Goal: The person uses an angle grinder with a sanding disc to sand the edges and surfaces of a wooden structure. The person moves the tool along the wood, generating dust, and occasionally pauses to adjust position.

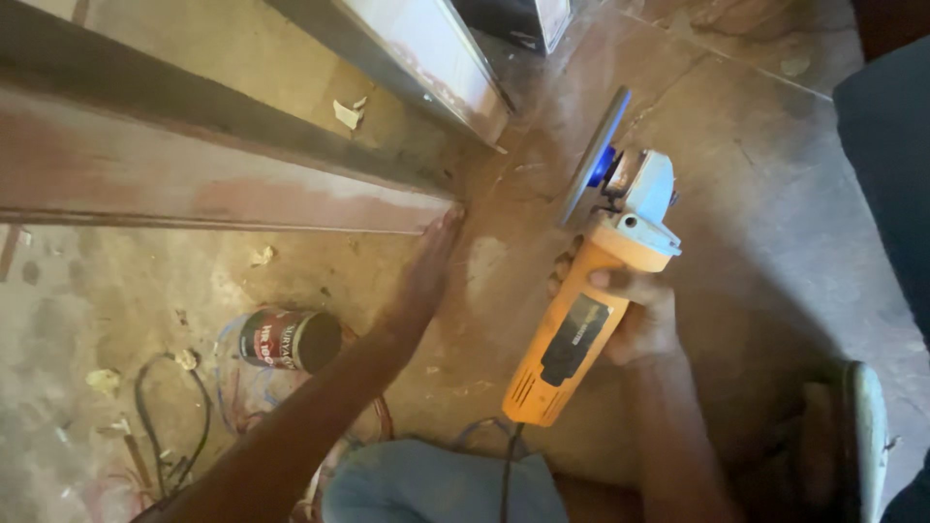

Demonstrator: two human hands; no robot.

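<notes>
My right hand grips an orange angle grinder by its body. Its grey head and thin disc point away from me, held above the concrete floor. My left hand is stretched out flat, fingers together, with the fingertips touching the end of a long reddish metal beam that lies across the floor to the left. The grinder's cord trails down toward my knee.
A second pale metal section lies at an angle behind the beam. A small dark tin can lies on its side by my left forearm, beside loose wires. My knee in blue cloth and a sandalled foot sit at the bottom.
</notes>
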